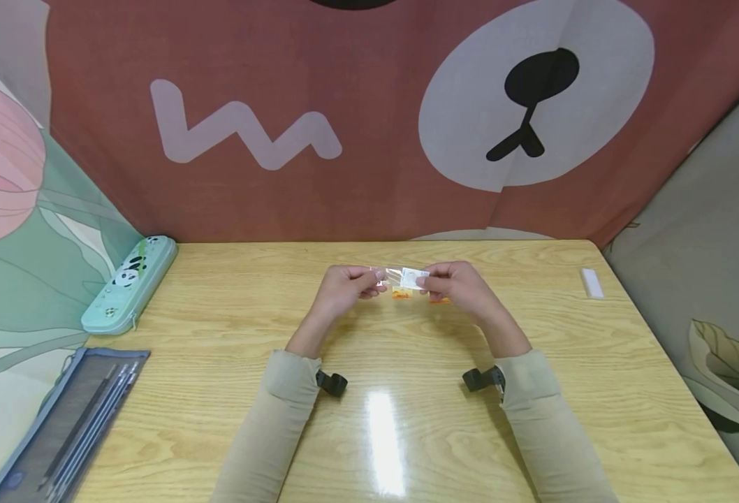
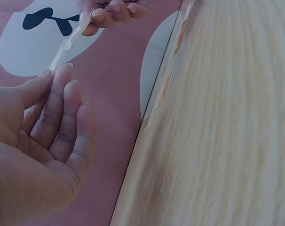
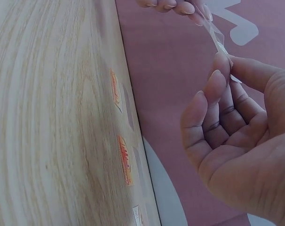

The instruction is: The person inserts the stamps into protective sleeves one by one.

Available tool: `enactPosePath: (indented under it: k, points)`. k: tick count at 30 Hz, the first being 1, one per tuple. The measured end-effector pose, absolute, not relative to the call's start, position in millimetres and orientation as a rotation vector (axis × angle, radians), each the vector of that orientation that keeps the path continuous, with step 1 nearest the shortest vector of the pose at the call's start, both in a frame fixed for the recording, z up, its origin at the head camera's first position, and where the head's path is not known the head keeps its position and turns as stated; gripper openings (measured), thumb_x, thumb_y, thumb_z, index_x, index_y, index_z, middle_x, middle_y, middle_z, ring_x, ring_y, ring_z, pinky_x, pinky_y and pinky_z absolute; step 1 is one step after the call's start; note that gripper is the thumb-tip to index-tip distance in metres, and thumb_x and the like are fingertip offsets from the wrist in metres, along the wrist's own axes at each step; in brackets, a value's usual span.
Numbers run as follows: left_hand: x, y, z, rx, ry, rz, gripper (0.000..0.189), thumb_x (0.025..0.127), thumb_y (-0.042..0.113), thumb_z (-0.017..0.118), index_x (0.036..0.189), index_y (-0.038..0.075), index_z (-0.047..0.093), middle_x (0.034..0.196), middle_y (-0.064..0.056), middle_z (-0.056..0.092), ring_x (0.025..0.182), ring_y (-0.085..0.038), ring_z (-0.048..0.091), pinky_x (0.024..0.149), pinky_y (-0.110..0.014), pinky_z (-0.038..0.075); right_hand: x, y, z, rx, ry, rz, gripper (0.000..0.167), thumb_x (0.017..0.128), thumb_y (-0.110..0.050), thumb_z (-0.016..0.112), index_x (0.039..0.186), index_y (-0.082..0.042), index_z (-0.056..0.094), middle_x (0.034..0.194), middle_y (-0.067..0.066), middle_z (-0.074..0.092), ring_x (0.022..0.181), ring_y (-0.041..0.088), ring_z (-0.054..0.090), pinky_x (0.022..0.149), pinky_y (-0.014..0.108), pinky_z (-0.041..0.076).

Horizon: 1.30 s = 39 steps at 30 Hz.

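Observation:
Both hands hold a small clear plastic packet with a white label (image 1: 413,278) between them, above the far part of the table. My left hand (image 1: 344,288) pinches its clear end between thumb and forefinger. At the white end, my right hand (image 1: 462,288) does the same, its other fingers loosely bent in the right wrist view. Below the hands, an orange-printed piece (image 1: 401,293) lies on the table, with a second orange piece (image 3: 125,162) beside it. A small white printed piece (image 3: 137,215) shows at the bottom of the right wrist view.
A mint panda pencil case (image 1: 130,285) lies at the table's back left. In front of it, a blue-edged mesh pouch (image 1: 86,370) holds several pencils. A white block (image 1: 592,283) lies at the far right. Patterned cloth (image 1: 344,202) hangs along the table's back edge.

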<state>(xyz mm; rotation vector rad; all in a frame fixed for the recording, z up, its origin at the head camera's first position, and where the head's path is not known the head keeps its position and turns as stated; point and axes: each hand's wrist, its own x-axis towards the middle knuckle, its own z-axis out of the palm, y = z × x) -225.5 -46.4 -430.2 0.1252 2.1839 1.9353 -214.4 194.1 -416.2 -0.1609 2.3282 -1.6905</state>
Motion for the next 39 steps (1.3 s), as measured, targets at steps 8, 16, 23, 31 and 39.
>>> enactPosePath:
  k: [8, 16, 23, 31, 39]
  points:
    - [-225.9, -47.3, -431.6, 0.132, 2.188, 1.936, 0.024, 0.096, 0.025, 0.072, 0.102, 0.003, 0.079, 0.084, -0.007, 0.079, 0.079, -0.019, 0.074, 0.091, -0.054, 0.061, -215.9, 194.9, -418.2, -0.164, 2.328, -1.691, 0.025, 0.097, -0.018, 0.069, 0.104, 0.006, 0.07, 0.083, 0.004, 0.066, 0.069, 0.015, 0.055, 0.07, 0.032, 0.056]
    - [-226.2, -47.8, -433.1, 0.139, 2.2, 1.921, 0.023, 0.096, 0.024, 0.072, 0.099, 0.002, 0.079, 0.081, -0.004, 0.078, 0.076, -0.018, 0.074, 0.089, -0.053, 0.062, -215.1, 194.2, -417.0, -0.187, 2.321, -1.677, 0.024, 0.096, -0.018, 0.07, 0.102, 0.005, 0.07, 0.081, -0.001, 0.066, 0.072, 0.016, 0.056, 0.075, 0.036, 0.057]
    - [-224.8, -47.1, -432.4, 0.165, 2.202, 1.88, 0.023, 0.095, 0.024, 0.073, 0.1, 0.003, 0.08, 0.086, -0.008, 0.079, 0.085, -0.028, 0.076, 0.09, -0.053, 0.061, -215.1, 194.0, -417.4, -0.183, 2.348, -1.614, 0.027, 0.096, -0.022, 0.07, 0.107, 0.003, 0.072, 0.08, -0.002, 0.067, 0.072, 0.016, 0.057, 0.074, 0.036, 0.055]
    - [-224.6, -45.6, -431.5, 0.161, 2.196, 1.875, 0.023, 0.094, 0.025, 0.074, 0.102, 0.005, 0.08, 0.09, -0.011, 0.08, 0.092, -0.037, 0.075, 0.09, -0.053, 0.062, -215.5, 194.5, -418.5, -0.177, 2.346, -1.673, 0.027, 0.098, -0.024, 0.069, 0.108, 0.001, 0.07, 0.089, 0.006, 0.066, 0.075, 0.018, 0.058, 0.076, 0.038, 0.057]
    - [-223.6, -43.7, -431.8, 0.145, 2.197, 1.869, 0.023, 0.093, 0.026, 0.075, 0.105, 0.006, 0.08, 0.089, -0.011, 0.079, 0.081, -0.023, 0.077, 0.087, -0.049, 0.063, -215.1, 192.4, -418.1, -0.153, 2.362, -1.669, 0.031, 0.098, -0.027, 0.069, 0.114, 0.0, 0.071, 0.085, 0.001, 0.065, 0.075, 0.017, 0.059, 0.076, 0.038, 0.058]
